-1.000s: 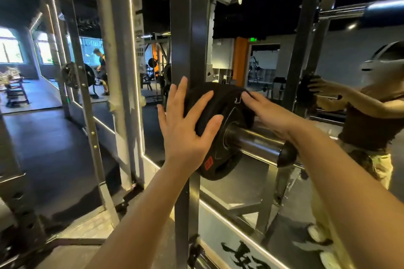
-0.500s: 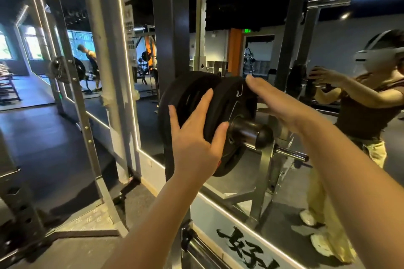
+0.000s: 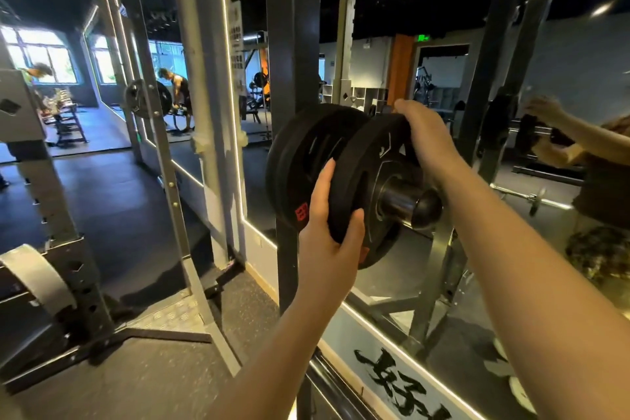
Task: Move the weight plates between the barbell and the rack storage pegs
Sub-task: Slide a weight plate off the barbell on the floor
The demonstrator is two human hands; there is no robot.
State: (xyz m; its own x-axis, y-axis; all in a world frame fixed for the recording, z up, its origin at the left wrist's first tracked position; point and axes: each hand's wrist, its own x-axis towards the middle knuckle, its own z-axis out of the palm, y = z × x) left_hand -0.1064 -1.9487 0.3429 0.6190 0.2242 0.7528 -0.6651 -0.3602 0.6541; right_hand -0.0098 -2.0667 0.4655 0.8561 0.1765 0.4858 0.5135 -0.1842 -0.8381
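A gym: steel power rack (image 3: pixel 293 44), wall mirror (image 3: pixel 562 78), seemingly rubber floor (image 3: pixel 112 201).

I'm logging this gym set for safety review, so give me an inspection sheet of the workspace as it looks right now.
Surface: dark rubber floor, with a metal tread plate at the rack's foot.
Job's things: outer weight plate on the steel sleeve, a gap between it and the inner plates.
Clutter: nothing seen near the sleeve.
Grippers: left hand grips the outer plate's lower rim; right hand clasps its upper rim.
Cables: nothing seen.
Surroundings: rack upright directly behind the plates; wall mirror reflecting the person; another person bending far off.
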